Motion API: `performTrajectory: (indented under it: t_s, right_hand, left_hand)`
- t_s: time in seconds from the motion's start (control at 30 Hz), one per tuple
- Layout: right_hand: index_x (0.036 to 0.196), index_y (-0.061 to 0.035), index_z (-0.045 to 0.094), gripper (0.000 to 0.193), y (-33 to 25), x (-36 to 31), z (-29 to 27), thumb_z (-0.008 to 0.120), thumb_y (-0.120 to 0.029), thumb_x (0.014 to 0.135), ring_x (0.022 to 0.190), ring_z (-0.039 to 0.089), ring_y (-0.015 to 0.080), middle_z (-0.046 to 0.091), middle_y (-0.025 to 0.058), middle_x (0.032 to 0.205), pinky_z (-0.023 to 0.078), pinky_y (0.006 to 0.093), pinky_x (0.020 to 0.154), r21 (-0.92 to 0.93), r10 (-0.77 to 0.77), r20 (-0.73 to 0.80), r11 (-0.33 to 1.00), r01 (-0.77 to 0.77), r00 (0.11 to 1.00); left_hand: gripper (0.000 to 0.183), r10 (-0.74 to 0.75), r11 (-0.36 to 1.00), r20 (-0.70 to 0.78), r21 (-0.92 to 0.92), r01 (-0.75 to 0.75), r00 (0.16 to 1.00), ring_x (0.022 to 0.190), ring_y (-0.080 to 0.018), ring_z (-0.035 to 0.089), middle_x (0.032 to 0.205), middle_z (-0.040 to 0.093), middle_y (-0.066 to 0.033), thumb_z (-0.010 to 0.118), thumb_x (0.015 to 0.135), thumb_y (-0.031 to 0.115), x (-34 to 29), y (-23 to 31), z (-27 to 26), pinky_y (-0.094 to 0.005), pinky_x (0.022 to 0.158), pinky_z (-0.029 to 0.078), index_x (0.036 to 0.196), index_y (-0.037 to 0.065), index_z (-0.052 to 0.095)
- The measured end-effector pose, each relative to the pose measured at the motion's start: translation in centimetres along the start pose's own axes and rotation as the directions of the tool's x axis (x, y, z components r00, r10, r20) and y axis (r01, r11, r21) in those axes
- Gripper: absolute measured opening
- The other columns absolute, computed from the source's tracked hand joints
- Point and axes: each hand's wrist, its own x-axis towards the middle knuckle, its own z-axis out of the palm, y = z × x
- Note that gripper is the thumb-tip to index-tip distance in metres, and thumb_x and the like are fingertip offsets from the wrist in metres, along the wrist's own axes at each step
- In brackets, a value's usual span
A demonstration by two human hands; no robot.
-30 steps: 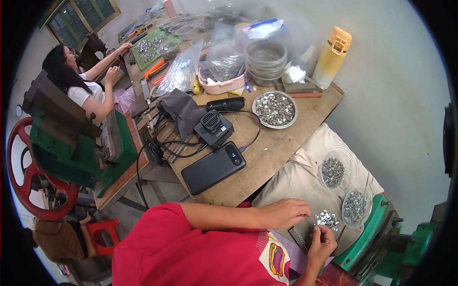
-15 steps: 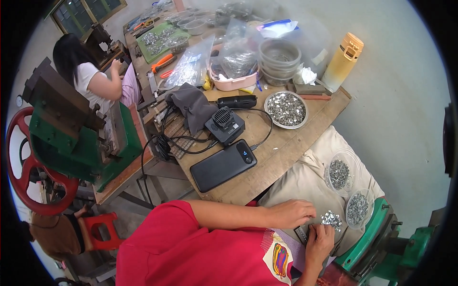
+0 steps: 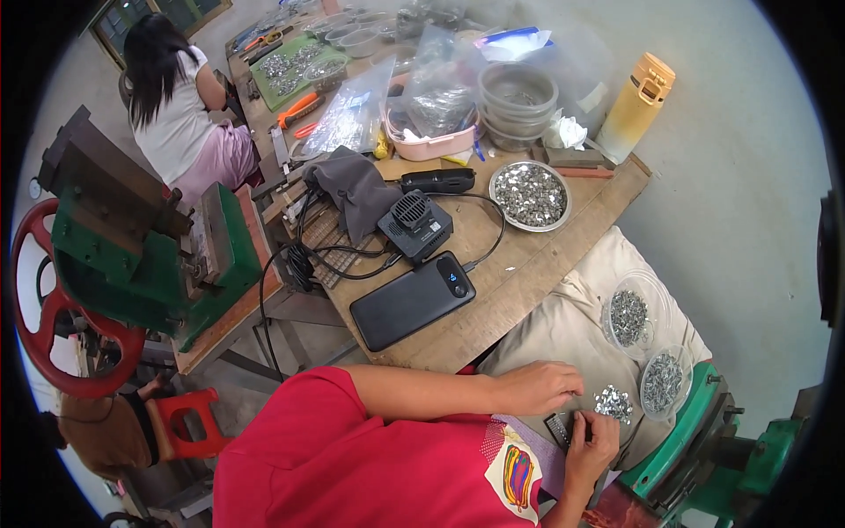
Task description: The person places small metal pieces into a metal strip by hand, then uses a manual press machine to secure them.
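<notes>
Bends the right hand (image 3: 593, 443) beside a narrow, dark, apparently metal strip (image 3: 557, 429), with fingers drawn together; cannot tell if pinching a piece. Curls the left hand (image 3: 541, 387) loosely opposite, with palm hidden; cannot tell if empty. Has a heap of small, flat, silvery pieces (image 3: 613, 403) just beyond, on wrinkled beige cloth (image 3: 528, 348), probably for short reach. Farther out, shows two round, clear plastic tubs (image 3: 657, 310), likely containing loose bits against scattering.

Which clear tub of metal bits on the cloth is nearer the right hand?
The lower tub, beside the green machine at far right; the upper tub sits farther from the right hand.
</notes>
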Motion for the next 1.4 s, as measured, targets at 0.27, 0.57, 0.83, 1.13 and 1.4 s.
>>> performTrajectory:
  t_s: [0.27,0.57,0.83,1.13,1.4]
  right_hand:
    - [0.081,-0.0032,0.063,0.013,0.0,0.2,-0.1,0.075,-0.005,0.077,0.082,0.054,0.0332,0.059,0.0113,0.083,0.043,0.0444,0.074,-0.087,0.01,0.076,0.996,-0.003,0.997]
    - [0.081,-0.0046,0.066,0.012,-0.3,0.3,-0.4,0.077,-0.005,0.075,0.088,0.053,0.0326,0.058,0.0097,0.084,0.043,0.0446,0.079,-0.087,-0.016,0.025,0.996,0.018,1.0]
    - [0.08,-0.0059,0.065,0.013,-0.4,-0.6,-0.5,0.077,-0.006,0.074,0.093,0.051,0.0324,0.058,0.0079,0.086,0.04,0.0464,0.087,-0.12,0.014,-0.019,0.993,-0.016,1.0]
    - [0.081,-0.0126,0.072,0.014,-0.5,-0.5,-0.5,0.081,-0.009,0.07,0.102,0.053,0.0306,0.062,0.0026,0.087,0.038,0.043,0.092,-0.152,0.037,-0.079,0.987,-0.049,0.996]
    - [0.082,-0.0114,0.074,0.008,-0.3,-1.1,-0.3,0.079,-0.014,0.076,0.105,0.05,0.0272,0.065,-0.0013,0.091,0.034,0.042,0.092,0.105,0.242,-0.033,0.966,-0.238,0.97]
  left_hand:
    - [0.014,-0.027,0.999,0.002,0.036,0.027,1.0,0.095,-0.0323,0.062,0.097,0.063,-0.0129,0.062,0.087,0.006,0.1,0.0,-0.4,-0.0416,0.083,0.051,0.1,0.0,0.061]
    - [0.014,-0.063,0.997,0.002,0.033,0.063,0.998,0.095,-0.0362,0.062,0.1,0.061,-0.0141,0.061,0.085,0.004,0.2,0.1,-0.6,-0.0445,0.082,0.05,0.099,0.002,0.06]
    - [0.016,-0.099,0.995,0.058,0.025,0.097,0.993,0.096,-0.0362,0.062,0.104,0.059,-0.0135,0.062,0.085,0.005,0.0,0.3,-0.6,-0.0453,0.081,0.051,0.1,0.002,0.06]
    - [0.019,-0.057,0.987,0.056,0.152,0.048,0.997,0.089,-0.0331,0.063,0.098,0.06,-0.0132,0.067,0.085,0.005,0.2,0.3,-1.6,-0.0396,0.076,0.052,0.104,0.003,0.066]
    - [0.024,-0.192,0.965,0.161,0.209,0.157,0.968,0.078,-0.0275,0.064,0.097,0.06,-0.0115,0.067,0.084,0.002,1.0,1.0,-2.4,-0.0351,0.068,0.051,0.108,0.005,0.066]
